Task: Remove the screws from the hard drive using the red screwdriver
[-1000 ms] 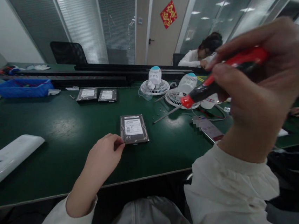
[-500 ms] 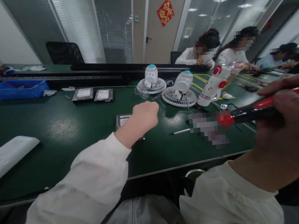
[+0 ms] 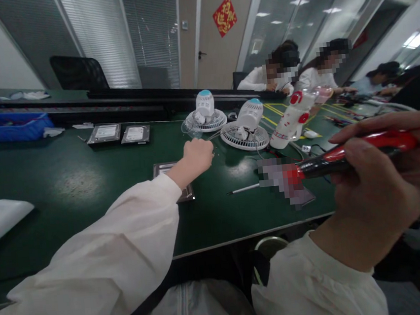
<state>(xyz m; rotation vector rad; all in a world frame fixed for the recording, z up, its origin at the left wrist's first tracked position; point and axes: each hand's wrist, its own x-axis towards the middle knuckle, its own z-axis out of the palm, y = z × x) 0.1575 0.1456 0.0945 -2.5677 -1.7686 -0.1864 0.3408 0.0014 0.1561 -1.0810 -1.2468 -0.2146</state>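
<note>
While the right hand (image 3: 386, 175) clasps a screwdriver (image 3: 324, 163), the left hand (image 3: 197, 154) reaches past a hard drive (image 3: 187, 194), grip unclear.

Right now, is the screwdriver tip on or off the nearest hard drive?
Off: green table shows between the tip of the screwdriver and that hard drive.

Mid-frame, the left hand (image 3: 198, 154) and sleeve (image 3: 134, 224) partly hide the hard drive (image 3: 187, 194); pixelation blurs the phone (image 3: 277, 177); the left edge crops the white casing (image 3: 4, 220).
</note>
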